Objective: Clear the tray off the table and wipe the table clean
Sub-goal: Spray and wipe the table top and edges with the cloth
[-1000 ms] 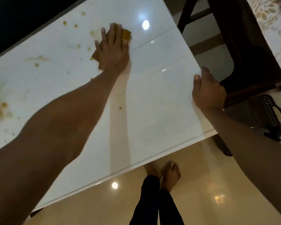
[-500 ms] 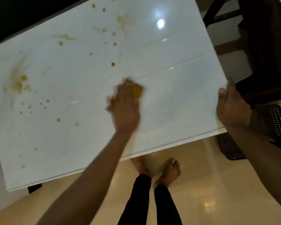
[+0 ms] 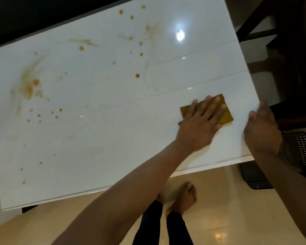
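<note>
While my left hand presses flat on the yellow cloth, fingers spread, right hand cupped loosely open at the table edge, orange stains far left.

Cloth half hidden under left hand, dark chair cut off at right edge, right hand slightly blurred

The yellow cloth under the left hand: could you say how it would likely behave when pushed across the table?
The cloth lies flat under the left hand, so it is probably thin and floppy. On the glossy table it should slide easily, though it may bunch.
</note>
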